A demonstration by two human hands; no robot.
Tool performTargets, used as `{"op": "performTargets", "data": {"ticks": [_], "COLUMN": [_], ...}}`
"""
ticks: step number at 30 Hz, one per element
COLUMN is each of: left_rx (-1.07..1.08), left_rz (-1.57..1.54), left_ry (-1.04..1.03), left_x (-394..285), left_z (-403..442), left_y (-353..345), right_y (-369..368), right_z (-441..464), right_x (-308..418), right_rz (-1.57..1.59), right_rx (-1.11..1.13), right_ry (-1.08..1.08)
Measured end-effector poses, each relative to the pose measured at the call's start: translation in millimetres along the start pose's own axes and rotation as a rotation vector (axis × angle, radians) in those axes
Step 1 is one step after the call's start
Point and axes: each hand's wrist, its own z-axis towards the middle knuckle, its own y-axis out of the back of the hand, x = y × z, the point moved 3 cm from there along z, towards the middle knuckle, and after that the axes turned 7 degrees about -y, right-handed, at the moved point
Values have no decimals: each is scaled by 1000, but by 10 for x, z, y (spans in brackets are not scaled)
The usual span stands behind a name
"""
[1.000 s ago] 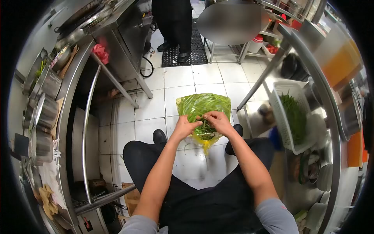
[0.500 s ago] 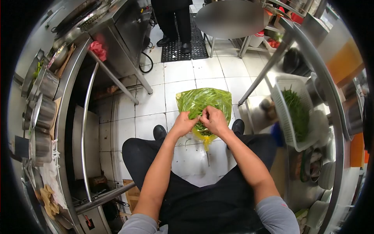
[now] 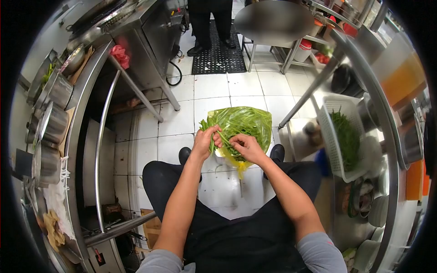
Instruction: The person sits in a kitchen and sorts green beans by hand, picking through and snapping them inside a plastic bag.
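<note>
gripping a bunch of green stems (image 3: 204, 124) in our left hand (image 3: 207, 143), we are wrapping our fingers around the stalks just beside the left edge of a yellowish plastic bag (image 3: 259, 122). the bag is sitting low between our black shoes (image 3: 277, 153), and more greens are showing through its film. our right hand (image 3: 247, 148) is hanging over the bag's near side, thumb and fingertips curling close together; we cannot tell whether they are pinching a stalk. to our right, a white basket (image 3: 331, 148) is holding long greens. ahead, another person (image 3: 205, 27) is standing on a black mat (image 3: 214, 68).
</note>
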Motion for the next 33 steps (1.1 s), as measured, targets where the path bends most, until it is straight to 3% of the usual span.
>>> {"op": "performTargets", "data": {"ticks": [4,7,11,13,17,20,22,23,25,29,31,33], "left_rx": [-11,-18,-72,-91,-253,-261,48,51,268,334,319,268], "left_rz": [3,120,263,315,343,381,682,684,969,1312,1562,1584], "left_ry": [-26,-112,-237,-271,-314,-318,-65,-62,104,45,-179,-114], "left_x": [0,19,41,10,-195,-283,-161,-85,199,459,397,357], "left_z": [0,8,28,25,-15,-23,-25,-44,-69,25,-4,24], "left_y": [19,-26,-19,-23,66,125,92,85,49,282,313,362], "right_y": [-126,-104,-137,-190,-89,-106,-192,-274,-368,-427,-374,-276], "right_z": [93,169,212,219,306,254,220,223,218,219,214,216], "right_x": [-287,-330,-286,-203,-415,-343,-348,-398,-502,-626,-538,-446], "right_rz": [95,276,39,-237,-231,-422,-524,-571,-616,-627,-669,-660], "right_rx": [-38,-218,-348,-479,-440,-340,-282,-217,-160,-131,-147,-148], "right_ry": [-20,-108,-38,139,15,73,112,170,227,250,212,189]}}
